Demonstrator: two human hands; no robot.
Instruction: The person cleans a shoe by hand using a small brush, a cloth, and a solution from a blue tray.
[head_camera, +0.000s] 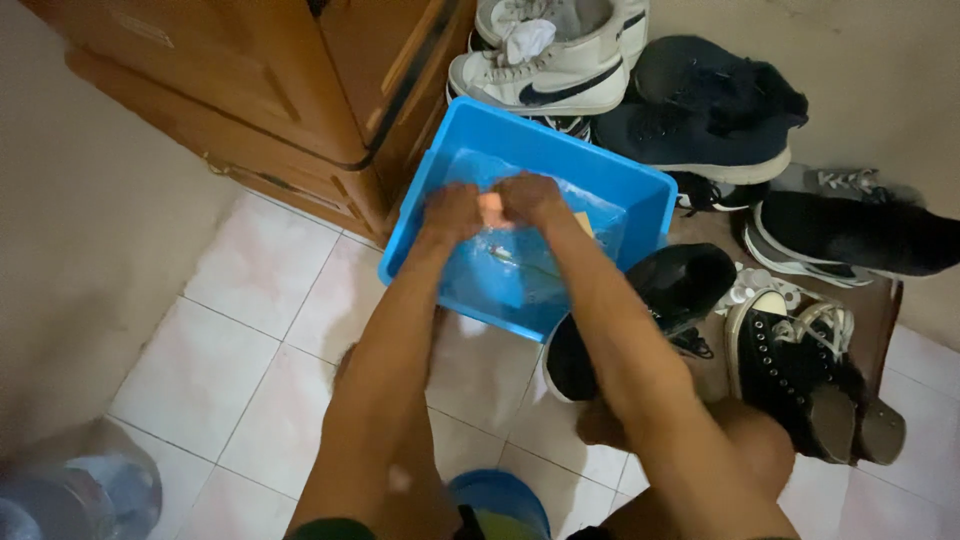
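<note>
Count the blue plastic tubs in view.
1: the blue plastic tub stands on the tiled floor beside the wooden cabinet, both hands inside it. Others may be out of frame.

One blue plastic tub (610, 175) — holding water and one small orange piece (491, 208). Two hands (452, 212) (530, 197) are in it. About eight shoes crowd the right side — white sneakers (545, 75), dark ones (700, 120), black high-tops (790, 360); the pile hides the exact number. One wooden cabinet (290, 90). One clear water bottle (75, 495).
</note>
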